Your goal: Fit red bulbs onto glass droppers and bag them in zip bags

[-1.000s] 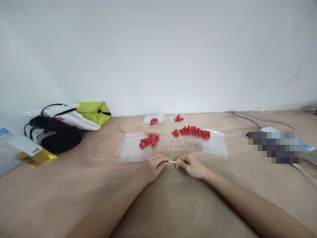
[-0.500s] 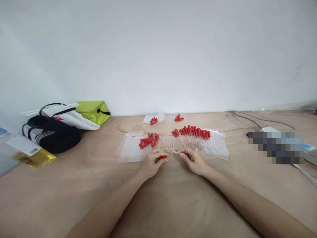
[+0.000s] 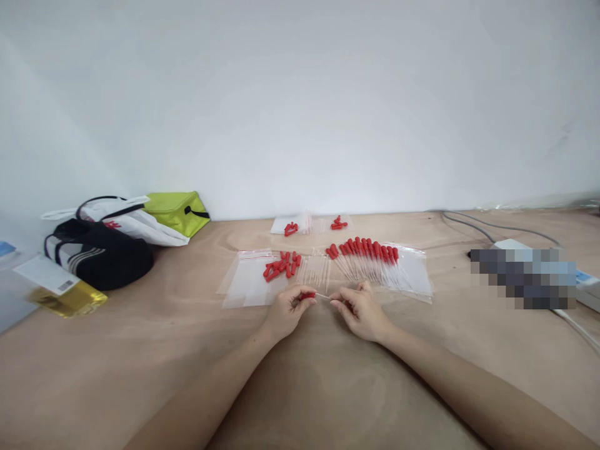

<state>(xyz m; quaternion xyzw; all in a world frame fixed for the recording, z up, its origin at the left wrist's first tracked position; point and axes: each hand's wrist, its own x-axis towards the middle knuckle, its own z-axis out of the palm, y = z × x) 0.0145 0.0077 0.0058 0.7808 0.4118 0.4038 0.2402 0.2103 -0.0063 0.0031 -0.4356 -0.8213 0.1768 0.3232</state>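
Observation:
My left hand [image 3: 285, 312] is closed, pinching a red rubber dropper bulb [image 3: 307, 295] between thumb and fingers. My right hand [image 3: 364, 314] is closed on a thin clear dropper tube [image 3: 323, 296]. The tube's left end meets the bulb's mouth; how far in it sits, I cannot tell. Beyond the left hand lies a pile of loose red bulbs [image 3: 281, 267] on clear zip bags [image 3: 246, 292]. Several bare tubes [image 3: 315, 270] lie side by side between the hands' far sides. Past the right hand, droppers with red bulbs fitted [image 3: 368, 249] form a fanned row.
Farther back are more bags [image 3: 280, 224] with small groups of red bulbs [image 3: 338, 223]. At left stand a black bag [image 3: 110, 259], a white bag [image 3: 154, 230], a lime-green bag [image 3: 173, 206] and a yellow packet [image 3: 70, 300]. Grey cables [image 3: 469, 221] run at right beside a blurred-out object.
My right hand has shifted slightly left and down, bringing the tube's end from a gap away to the bulb. The left hand has stayed nearly in place.

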